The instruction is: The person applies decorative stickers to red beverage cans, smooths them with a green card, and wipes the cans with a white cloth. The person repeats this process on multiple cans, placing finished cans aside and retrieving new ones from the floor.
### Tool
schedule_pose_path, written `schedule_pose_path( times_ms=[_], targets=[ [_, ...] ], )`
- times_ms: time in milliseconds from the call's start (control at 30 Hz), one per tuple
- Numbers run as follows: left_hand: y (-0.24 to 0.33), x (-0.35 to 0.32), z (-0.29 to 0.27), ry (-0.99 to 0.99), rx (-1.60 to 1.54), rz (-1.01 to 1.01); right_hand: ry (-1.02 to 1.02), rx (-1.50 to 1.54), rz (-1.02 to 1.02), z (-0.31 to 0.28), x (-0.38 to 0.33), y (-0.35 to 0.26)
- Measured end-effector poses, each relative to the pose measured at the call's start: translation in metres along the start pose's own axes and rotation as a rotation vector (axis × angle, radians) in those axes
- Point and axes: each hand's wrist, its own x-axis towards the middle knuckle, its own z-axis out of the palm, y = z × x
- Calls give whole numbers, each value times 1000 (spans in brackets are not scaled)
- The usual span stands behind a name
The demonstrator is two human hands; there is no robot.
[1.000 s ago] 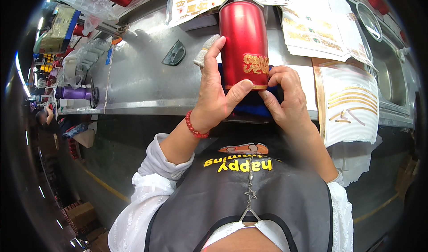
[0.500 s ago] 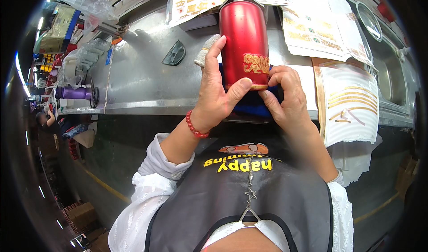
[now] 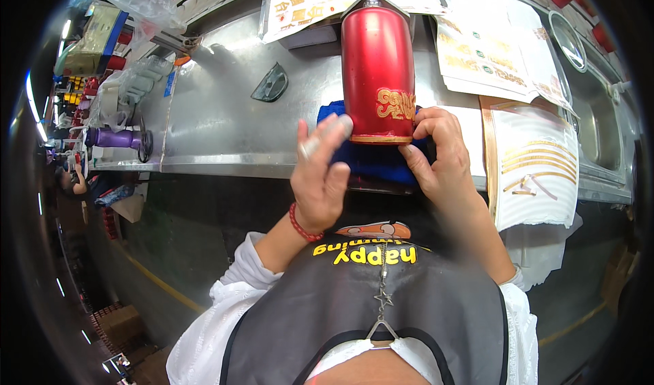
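Head view, left fingers (image 3: pixel 330 138) spread, empty, right fingers (image 3: pixel 436 123) curled at bottle's (image 3: pixel 379 55) edge, hold unclear, counter (image 3: pixel 218 126) leftward.

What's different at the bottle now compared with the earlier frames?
The left hand has let go its grip on the red bottle, drawing back toward the person and slightly left; whether a fingertip still touches is unclear. Unchanged: the right hand at the bottle's near end, the bottle lying over the blue cloth.
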Motion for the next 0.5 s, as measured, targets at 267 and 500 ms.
schedule_pose_path(
  times_ms=[267,500],
  targets=[
    [8,12,10,-70,590,323,-1,-1,-1,2,0,-1],
    [-12,8,10,47,143,200,-25,-36,2,-1,1,-1]
  ],
)
